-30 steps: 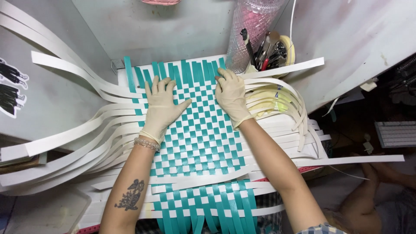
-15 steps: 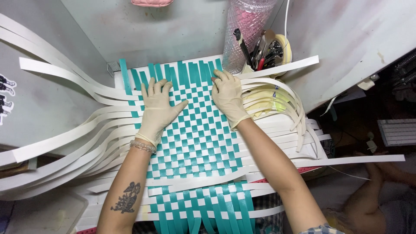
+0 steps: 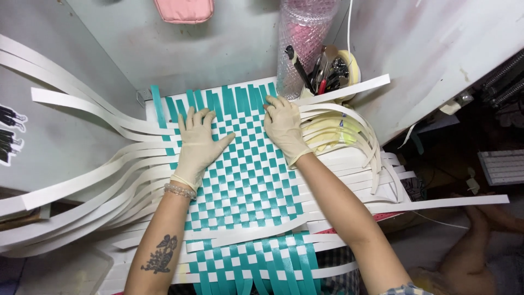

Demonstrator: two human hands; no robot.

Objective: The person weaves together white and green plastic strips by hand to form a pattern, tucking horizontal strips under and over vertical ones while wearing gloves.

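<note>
Head view, looking straight down. Both hands in thin cream gloves, flat on a woven mat [image 3: 245, 180] of teal and white strips, checker pattern, lying on a white worktop [image 3: 376, 161] pushed into the wall corner. Left hand [image 3: 199, 143]: palm down on mat's upper-left part, fingers spread, thumb angled out to the right; bead bracelet [image 3: 180, 190] at wrist, dark tattoo [image 3: 160, 255] on forearm. Right hand [image 3: 285, 127]: palm down near mat's far edge, right of centre, fingers slightly apart, tips touching the loose teal strip ends [image 3: 240, 98] that stick out at the far edge. Neither hand pinching anything; both press on the weave. Long white strips [image 3: 82, 180] fan out off the worktop's left edge, curving up along the grey wall; more white strips [image 3: 349, 131] loop off the right edge, one long strip reaching far right. Pale yellow strips [image 3: 327, 128] lie just right of the right hand. Far-right corner: cup of tools [image 3: 327, 68] w/ scissors and red-handled items, beside a clear bubble-wrap roll [image 3: 300, 38] standing upright. Pink pouch [image 3: 184, 10] on wall at top. Black-and-white sticker [image 3: 10, 134] on left wall, lettering too small to tell. Another person's bare leg [image 3: 480, 240] at lower right, on the floor.
</note>
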